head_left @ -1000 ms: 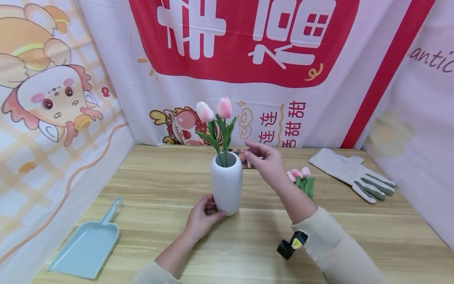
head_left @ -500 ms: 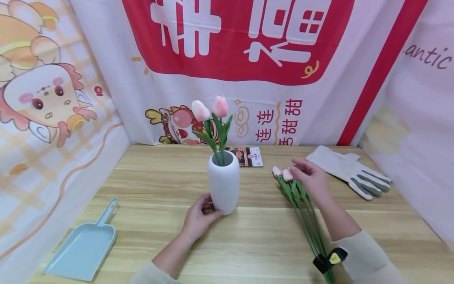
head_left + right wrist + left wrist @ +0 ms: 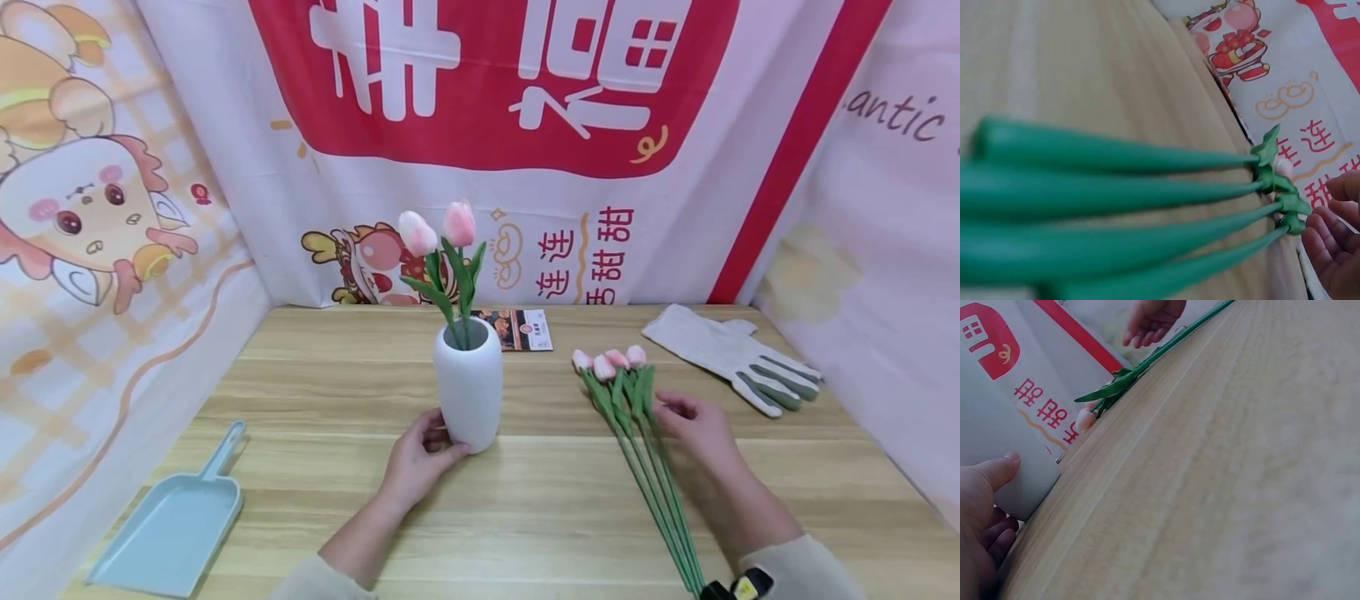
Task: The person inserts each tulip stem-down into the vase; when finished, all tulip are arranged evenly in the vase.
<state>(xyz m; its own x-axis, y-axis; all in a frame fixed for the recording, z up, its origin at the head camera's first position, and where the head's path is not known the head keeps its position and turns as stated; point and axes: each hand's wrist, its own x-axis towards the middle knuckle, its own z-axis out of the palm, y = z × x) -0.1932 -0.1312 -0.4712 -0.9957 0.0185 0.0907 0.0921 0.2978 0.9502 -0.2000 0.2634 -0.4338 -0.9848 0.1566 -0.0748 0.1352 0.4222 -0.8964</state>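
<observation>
A white vase (image 3: 468,392) stands upright on the wooden table, with two pink-and-white tulips (image 3: 459,225) in it. My left hand (image 3: 420,458) grips the vase low on its left side, thumb in front; the left wrist view shows the thumb (image 3: 1004,470) against its wall. To the right lies a bunch of several pink tulips (image 3: 618,383), green stems (image 3: 1147,187) side by side toward me. My right hand (image 3: 697,425) is just right of their leaves, fingers loosely bent and holding nothing. Whether a fingertip touches a leaf I cannot tell.
A pale blue dustpan (image 3: 172,529) lies at the left. A grey-and-white work glove (image 3: 727,354) rests at the back right. Behind the vase is a printed card (image 3: 528,330). Printed cloths (image 3: 480,100) hang around the table's back and sides.
My right hand has moved from beside the vase's mouth rightward to the lying tulips, then down along their right side. My left hand stays on the vase. The view has shifted slightly.
</observation>
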